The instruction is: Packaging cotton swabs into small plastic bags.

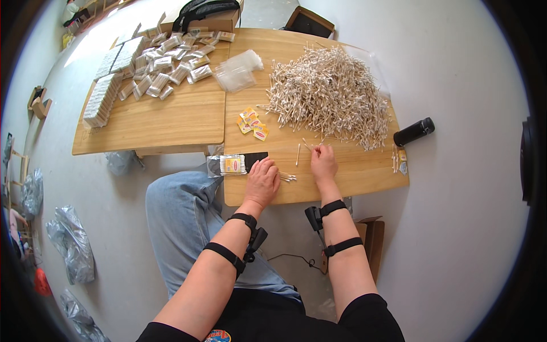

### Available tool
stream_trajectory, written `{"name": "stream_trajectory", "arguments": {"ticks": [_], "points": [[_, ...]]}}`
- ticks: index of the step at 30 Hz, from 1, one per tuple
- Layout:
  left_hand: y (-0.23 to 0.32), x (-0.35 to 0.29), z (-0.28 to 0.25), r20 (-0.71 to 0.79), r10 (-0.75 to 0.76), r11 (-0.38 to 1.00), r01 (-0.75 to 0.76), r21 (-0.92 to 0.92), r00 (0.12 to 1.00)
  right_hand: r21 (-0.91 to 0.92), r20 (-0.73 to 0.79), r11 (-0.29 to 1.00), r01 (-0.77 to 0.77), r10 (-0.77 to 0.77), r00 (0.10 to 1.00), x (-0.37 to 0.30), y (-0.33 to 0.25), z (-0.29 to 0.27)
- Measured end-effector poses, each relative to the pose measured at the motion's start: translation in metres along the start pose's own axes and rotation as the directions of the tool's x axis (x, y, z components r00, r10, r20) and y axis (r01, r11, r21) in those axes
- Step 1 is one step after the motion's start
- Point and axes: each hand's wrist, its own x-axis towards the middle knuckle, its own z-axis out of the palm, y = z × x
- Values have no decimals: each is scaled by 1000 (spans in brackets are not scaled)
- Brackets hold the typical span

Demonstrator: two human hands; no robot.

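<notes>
My left hand (pixel 262 183) rests on the near edge of the wooden table, its fingers curved over a small bunch of cotton swabs (pixel 289 177) whose tips stick out to the right. Beside its fingertips lies a black strip (pixel 256 158), next to a clear bag of cotton swabs with a yellow label card (pixel 232 165). My right hand (pixel 324 163) is closed in a pinch at one end of a cotton swab (pixel 306 145). Between my hands a single swab (pixel 297 154) lies on the wood. Fingers partly hide what both hands grip.
A big heap of loose cotton swabs (pixel 330 94) covers the far right. Yellow cards (pixel 252 123) and clear empty bags (pixel 239 69) lie mid-table. Filled packs (pixel 165 60) and stacked packs (pixel 103 100) are at left. A black bottle (pixel 414 131) lies at the right edge.
</notes>
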Motion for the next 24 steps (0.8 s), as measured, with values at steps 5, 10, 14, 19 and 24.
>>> {"name": "stream_trajectory", "arguments": {"ticks": [5, 10, 14, 19, 24], "points": [[-2, -1, -3, 5, -7, 1000, 7, 1, 1000, -67, -48, 998, -3, 0, 999, -9, -15, 5], [0, 1, -2, 7, -12, 1000, 12, 5, 1000, -61, -19, 998, 13, -14, 1000, -3, -15, 4], [-1, 0, -3, -1, -16, 1000, 16, 6, 1000, 69, 253, 998, 0, -18, 967, 7, -17, 2], [0, 2, -4, 17, -20, 1000, 20, 8, 1000, 167, 293, 972, -168, 114, 949, 18, -15, 2], [1, 2, -4, 19, -25, 1000, 25, 5, 1000, 79, 214, 984, -161, 141, 967, 27, 7, -4]]}}
